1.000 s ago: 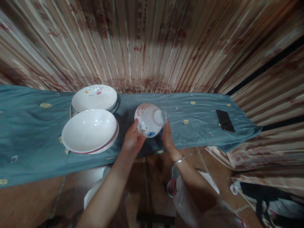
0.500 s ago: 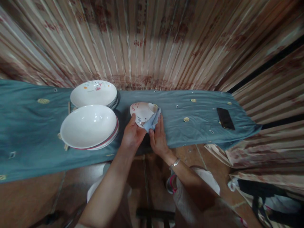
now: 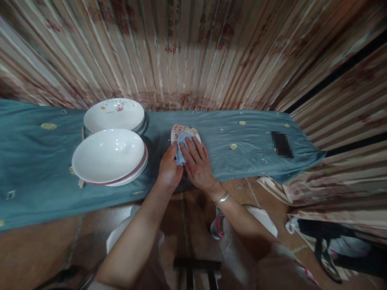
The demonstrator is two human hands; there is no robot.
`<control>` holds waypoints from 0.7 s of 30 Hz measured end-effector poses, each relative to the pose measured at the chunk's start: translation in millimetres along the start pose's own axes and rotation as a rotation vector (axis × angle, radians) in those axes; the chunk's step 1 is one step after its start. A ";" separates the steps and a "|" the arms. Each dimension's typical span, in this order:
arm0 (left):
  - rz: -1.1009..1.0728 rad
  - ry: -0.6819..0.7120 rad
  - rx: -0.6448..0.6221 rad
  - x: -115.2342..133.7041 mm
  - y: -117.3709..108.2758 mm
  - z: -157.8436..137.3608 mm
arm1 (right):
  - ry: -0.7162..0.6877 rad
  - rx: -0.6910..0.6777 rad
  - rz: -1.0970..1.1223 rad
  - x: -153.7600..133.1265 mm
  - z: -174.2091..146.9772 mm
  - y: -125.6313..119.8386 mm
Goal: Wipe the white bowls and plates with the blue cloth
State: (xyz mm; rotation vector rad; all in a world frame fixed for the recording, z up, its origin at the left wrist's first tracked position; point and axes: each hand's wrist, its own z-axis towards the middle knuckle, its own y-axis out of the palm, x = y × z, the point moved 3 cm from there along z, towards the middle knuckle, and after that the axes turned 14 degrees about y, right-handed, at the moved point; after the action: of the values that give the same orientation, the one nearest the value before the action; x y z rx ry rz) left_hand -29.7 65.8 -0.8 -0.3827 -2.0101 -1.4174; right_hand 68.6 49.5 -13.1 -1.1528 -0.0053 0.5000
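Note:
A white bowl with red markings (image 3: 176, 129) is held tilted over the near part of the cloth-covered table. My left hand (image 3: 169, 166) grips its near left side, the thumb on the outer wall. Spread across the bowl's outside, my right hand (image 3: 198, 163) presses a light blue cloth (image 3: 180, 150) against it. The fingers of that hand hide part of both cloth and bowl. To the left stand a stack of white bowls with a red rim (image 3: 109, 157) and, behind it, a stack of flower-patterned plates (image 3: 116, 114).
A teal tablecloth (image 3: 248, 157) covers the long narrow table. Chopsticks (image 3: 82, 181) lie partly under the stacks at left. A dark phone-like rectangle (image 3: 282, 144) is at the right. Pleated curtains (image 3: 193, 60) hang behind. A dark stool (image 3: 198, 264) stands below.
My right hand has moved from the bowl's right edge up and left over its outside, with the blue cloth. The bowl has turned in my left hand. The view has shifted slightly.

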 end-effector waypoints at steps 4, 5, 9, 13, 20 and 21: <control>0.029 0.022 -0.035 -1.6 0.6 -3.5 | -0.011 0.039 -0.019 -1.0 5.6 -8.5; 0.045 0.024 -0.039 -1.5 0.5 -4.5 | -0.009 0.049 -0.019 -1.1 7.2 -10.6; 0.074 0.060 -0.114 -0.9 0.6 -7.2 | 0.019 0.050 -0.004 -0.6 14.6 -18.1; 0.079 0.122 -0.215 -1.7 0.9 -6.7 | 0.053 0.027 0.030 0.8 21.9 -24.0; 0.115 0.160 -0.199 -6.8 -2.2 -4.4 | 0.095 0.046 0.146 8.7 33.1 -30.4; 0.111 0.149 -0.194 -7.3 -2.9 -4.6 | 0.104 0.043 0.169 10.9 34.7 -30.7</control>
State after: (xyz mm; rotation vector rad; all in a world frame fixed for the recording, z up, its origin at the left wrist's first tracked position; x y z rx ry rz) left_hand -24.3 61.5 -6.6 -0.4519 -1.7131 -1.5288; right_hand 81.0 74.4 25.6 -1.1418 0.1933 0.5860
